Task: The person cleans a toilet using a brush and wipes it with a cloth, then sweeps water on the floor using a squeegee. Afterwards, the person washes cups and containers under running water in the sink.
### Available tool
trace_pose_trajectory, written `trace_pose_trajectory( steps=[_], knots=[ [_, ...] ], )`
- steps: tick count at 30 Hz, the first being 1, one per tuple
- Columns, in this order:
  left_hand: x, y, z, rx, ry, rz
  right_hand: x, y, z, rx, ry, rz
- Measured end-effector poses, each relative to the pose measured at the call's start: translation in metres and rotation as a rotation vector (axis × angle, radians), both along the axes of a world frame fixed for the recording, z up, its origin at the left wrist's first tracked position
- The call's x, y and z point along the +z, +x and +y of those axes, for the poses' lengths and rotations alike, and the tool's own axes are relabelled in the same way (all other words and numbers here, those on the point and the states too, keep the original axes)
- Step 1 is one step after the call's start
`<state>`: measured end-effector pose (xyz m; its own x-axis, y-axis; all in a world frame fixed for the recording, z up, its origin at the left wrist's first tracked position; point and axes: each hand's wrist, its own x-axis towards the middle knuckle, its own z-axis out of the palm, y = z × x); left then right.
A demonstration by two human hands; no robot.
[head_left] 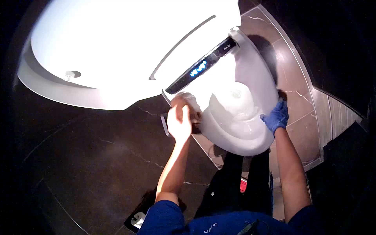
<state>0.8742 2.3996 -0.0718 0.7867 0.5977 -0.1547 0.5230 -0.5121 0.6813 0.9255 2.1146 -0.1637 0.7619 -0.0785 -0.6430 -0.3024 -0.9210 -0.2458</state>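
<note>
A white toilet bowl point(250, 147) sits in front of me, with its seat and lid point(117, 43) raised. My left hand point(180, 121) is bare and closed over a brown cloth point(181, 102), pressed to the left side of the rim; motion blurs the cloth. On the opposite side my right hand point(277, 116), in a blue glove, grips the rim, thumb on top and fingers along the outer wall. Just above those fingers is a small dark patch that I cannot make out. A black display strip point(199, 67) with lit blue digits crosses the back of the bowl.
A dark wall with pale veins point(98, 156) stands at the left, bearing a toilet roll point(138, 219) in a dark recess. Brown marbled floor tiles point(299, 113) lie to the right, beside a pale ledge point(329, 113). My legs point(225, 176) are close against the front of the bowl.
</note>
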Motion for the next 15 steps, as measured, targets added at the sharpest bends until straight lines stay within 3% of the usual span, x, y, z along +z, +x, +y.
trace_pose_trajectory(
  steps=[3,5,7,9,11,13,15],
  knots=[
    [0.013,0.143,-0.045,-0.665,0.769,-0.150,0.003,0.002,0.001,0.004,-0.013,0.073],
    [-0.012,0.188,-0.036,-0.758,0.859,-0.231,0.006,0.003,0.005,0.019,-0.025,0.110],
    [-0.012,0.194,-0.011,-0.650,0.692,0.151,-0.003,0.001,0.005,0.046,-0.072,0.086],
    [-0.027,0.172,0.040,-0.477,0.336,0.193,-0.007,-0.004,0.002,0.013,-0.077,0.066],
    [-0.033,0.125,0.058,-0.257,0.697,0.114,-0.006,-0.005,0.001,0.034,-0.060,-0.027],
    [-0.026,0.083,0.053,-0.406,1.006,-0.057,0.008,0.002,0.006,-0.011,-0.028,0.041],
    [-0.033,0.051,0.048,-0.428,0.944,-0.138,0.001,-0.003,0.005,-0.014,0.019,0.015]
  ],
)
